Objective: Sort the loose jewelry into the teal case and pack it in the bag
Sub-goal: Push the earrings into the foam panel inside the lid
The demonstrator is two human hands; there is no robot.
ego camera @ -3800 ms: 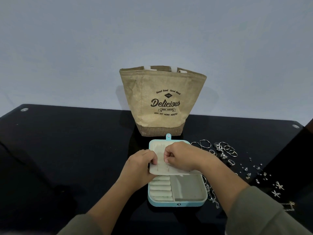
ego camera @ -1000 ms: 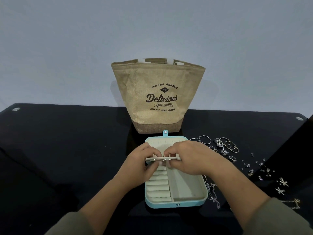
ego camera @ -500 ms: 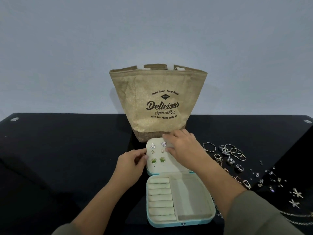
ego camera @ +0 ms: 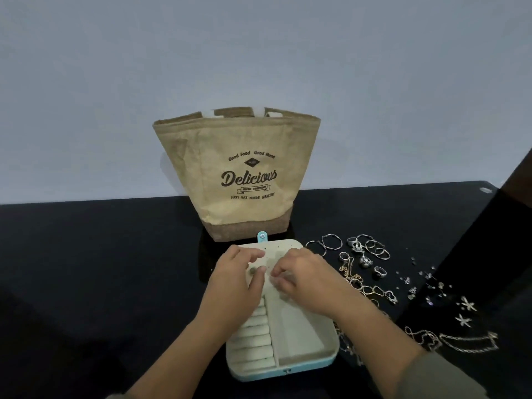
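Where the teal case [ego camera: 299, 341] lies: on the black table [ego camera: 100, 254], opened flat, its tray near and its earring panel [ego camera: 280, 249] far, just in front of the bag [ego camera: 239, 174].
Left hand [ego camera: 236, 275]: laid on the left part of the panel, fingers bent, the thumb tip beside a dark green stud [ego camera: 252, 272]; whether the stud is pinched cannot be told.
Right hand [ego camera: 302, 279]: set on the right part of the panel, fingertips drawn together and blurred; whether anything is held between them cannot be told.
Step judged: earrings are being seated in the panel's holes, so the sorting is judged to be at an early stage.
Deciding relation: the free holes are seen beyond the fingertips, along the panel's far edge, while all loose jewelry is spread to the right of the case.
Nearer hand: the right one, since the small studs [ego camera: 426, 279] lie well apart from the case, past the rings [ego camera: 371, 249] and the chains [ego camera: 359, 283].
Long axis: the chains run near-to-far beside the tray's right edge.
Tray: the ring rolls [ego camera: 256, 341] on the left and the open compartment on the right are seen bare.
Risk judged: rings or chains could be dragged by a sleeve when the studs are reached for.
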